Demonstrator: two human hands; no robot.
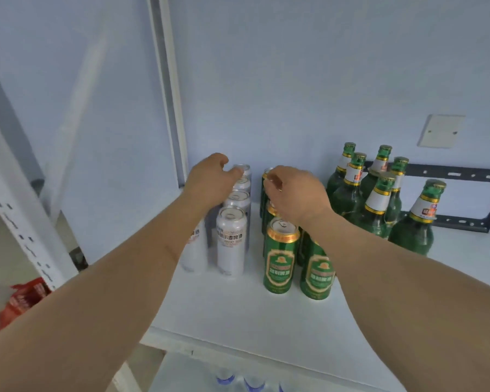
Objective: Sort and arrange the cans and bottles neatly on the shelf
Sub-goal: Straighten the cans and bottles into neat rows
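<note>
White cans [230,244] stand in two rows at the left of the white shelf [238,315]. Green cans [280,256] stand in two rows beside them, and several green bottles [376,210] are grouped at the right. My left hand [210,181] hovers over the back of the white rows with fingers curled. Its thumb is at the rim of the rearmost white can [243,168]; what lies under the palm is hidden. My right hand [297,193] pinches the top rim of the rearmost green can [266,179] in the left green row.
A white upright post [170,89] and the wall close the shelf's back left. A black metal bracket [464,176] leans on the wall behind the bottles. A red bag [23,298] lies low at the left. Blue-capped bottles [252,381] show on the shelf below.
</note>
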